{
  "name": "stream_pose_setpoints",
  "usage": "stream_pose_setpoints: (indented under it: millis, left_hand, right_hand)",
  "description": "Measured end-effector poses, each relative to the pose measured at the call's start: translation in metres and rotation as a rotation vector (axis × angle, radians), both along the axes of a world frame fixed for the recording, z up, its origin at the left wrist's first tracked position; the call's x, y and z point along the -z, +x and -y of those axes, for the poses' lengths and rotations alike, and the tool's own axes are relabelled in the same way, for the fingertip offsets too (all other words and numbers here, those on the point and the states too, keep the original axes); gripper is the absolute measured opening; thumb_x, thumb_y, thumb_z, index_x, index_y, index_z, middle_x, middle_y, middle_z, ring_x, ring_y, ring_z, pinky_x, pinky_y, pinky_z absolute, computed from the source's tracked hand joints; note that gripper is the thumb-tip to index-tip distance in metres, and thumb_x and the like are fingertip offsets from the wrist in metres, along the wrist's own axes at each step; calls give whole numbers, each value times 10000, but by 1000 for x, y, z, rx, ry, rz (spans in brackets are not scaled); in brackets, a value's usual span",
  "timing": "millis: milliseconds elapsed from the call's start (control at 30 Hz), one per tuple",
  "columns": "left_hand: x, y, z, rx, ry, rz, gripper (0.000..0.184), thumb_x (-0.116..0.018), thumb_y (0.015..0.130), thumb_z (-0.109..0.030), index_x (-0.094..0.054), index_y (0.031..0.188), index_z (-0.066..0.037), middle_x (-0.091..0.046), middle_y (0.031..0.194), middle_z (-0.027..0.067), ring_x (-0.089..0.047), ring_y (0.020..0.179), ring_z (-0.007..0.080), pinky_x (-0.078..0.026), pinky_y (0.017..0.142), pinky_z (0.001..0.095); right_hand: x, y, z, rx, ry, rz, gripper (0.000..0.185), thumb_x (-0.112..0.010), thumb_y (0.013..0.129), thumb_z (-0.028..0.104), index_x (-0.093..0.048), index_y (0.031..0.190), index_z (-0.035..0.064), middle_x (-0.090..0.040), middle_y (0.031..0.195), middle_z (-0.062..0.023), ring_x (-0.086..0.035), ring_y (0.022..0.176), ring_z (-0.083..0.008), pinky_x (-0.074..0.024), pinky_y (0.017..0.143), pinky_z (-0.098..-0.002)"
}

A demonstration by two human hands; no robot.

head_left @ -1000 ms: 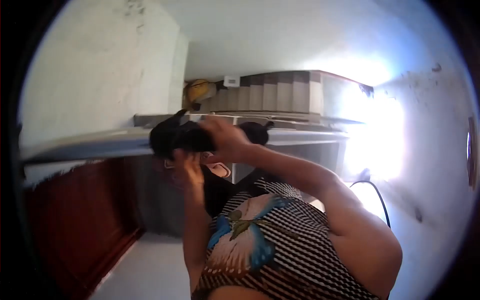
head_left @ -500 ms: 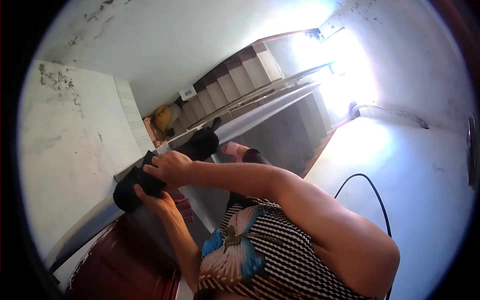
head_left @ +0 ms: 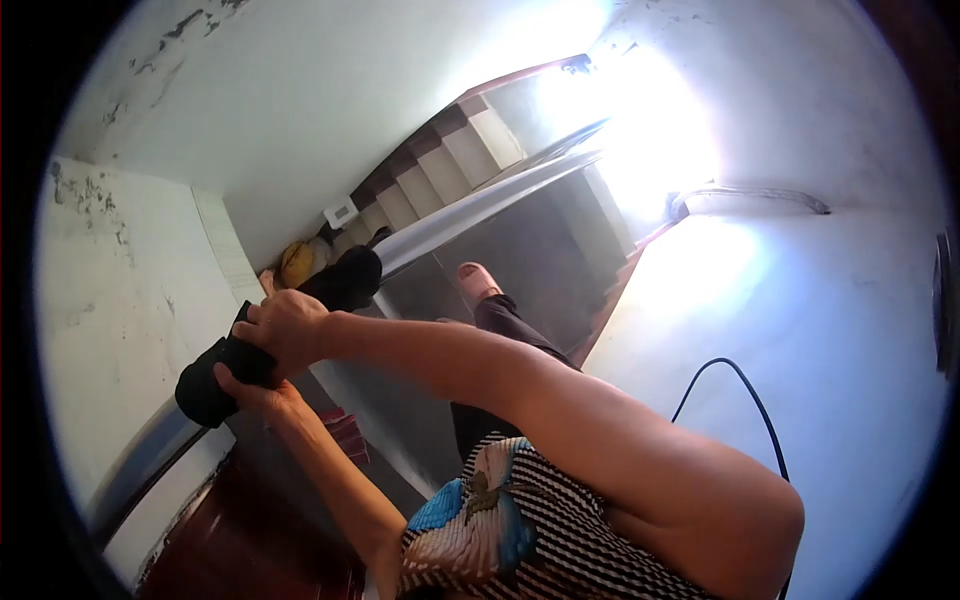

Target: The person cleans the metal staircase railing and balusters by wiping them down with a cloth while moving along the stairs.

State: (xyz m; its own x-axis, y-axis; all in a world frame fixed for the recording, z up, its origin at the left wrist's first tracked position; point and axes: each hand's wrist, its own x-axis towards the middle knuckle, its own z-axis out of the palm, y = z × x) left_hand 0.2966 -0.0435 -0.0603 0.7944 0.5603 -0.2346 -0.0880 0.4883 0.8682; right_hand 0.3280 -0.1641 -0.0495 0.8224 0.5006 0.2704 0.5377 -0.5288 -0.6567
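Observation:
Black cloth (head_left: 205, 390) lies bunched over the top of the stair railing. My left hand (head_left: 255, 393) grips its near end from below, with the thumb over the fabric. Beside it, my right hand (head_left: 285, 330) has its fingers wrapped round the same cloth. More black fabric (head_left: 350, 280) hangs over the rail just beyond my right hand; whether it is one piece with the rest I cannot tell. The metal handrail (head_left: 490, 200) runs on towards the bright window. What lies inside the folds is hidden.
Stairs (head_left: 440, 165) flank the railing. My foot (head_left: 480, 280) is on a grey floor or step. A dark red wooden surface (head_left: 250, 540) stands at lower left. A yellow object (head_left: 297, 262) and a white box (head_left: 341, 212) sit beyond the rail. A black cable (head_left: 745, 375) hangs at right.
The view has shifted, and both hands with the cloth appear further left. My foot and dark trouser leg show more fully. Both hands keep their grip.

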Motion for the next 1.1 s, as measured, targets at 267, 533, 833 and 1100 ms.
stream_pose_setpoints:
  millis: [267, 533, 833, 1100]
  left_hand:
    - [2, 3, 4, -56, 20, 60, 505, -627, 730, -336, -469, 1085, -13, -539, 1035, 124, -549, 954, 257, -462, 850, 348]
    - [-1, 1, 14, -36, 77, 94, 656, -454, 807, -511, -362, 1227, -16, -403, 1240, 163, -405, 1145, 290, -313, 982, 418]
    - [72, 3, 115, -172, -40, 169, 700, -368, 790, -648, -435, 1159, -57, -494, 1116, 132, -484, 1039, 293, -386, 915, 441]
    - [181, -9, 247, -232, 128, -37, 563, -593, 788, -360, -420, 1134, 50, -519, 1085, 162, -531, 993, 285, -454, 862, 383]
  right_hand:
    - [-1, -4, -2, 20, 30, 6, 610, -727, 556, 378, -489, 1035, 84, -551, 827, -100, -589, 763, -266, -468, 690, -391]
    - [16, 0, -13, -118, 80, 82, 540, -617, 677, 334, -482, 1082, 3, -555, 896, -150, -574, 816, -265, -454, 686, -341]
    - [81, -10, 98, -98, 101, 21, 634, -628, 694, 360, -410, 1214, 69, -515, 1028, -140, -519, 977, -274, -420, 830, -381]
    - [183, -15, 224, 17, 78, 73, 678, -710, 590, 354, -446, 1147, 74, -531, 999, -126, -547, 918, -293, -445, 792, -394]
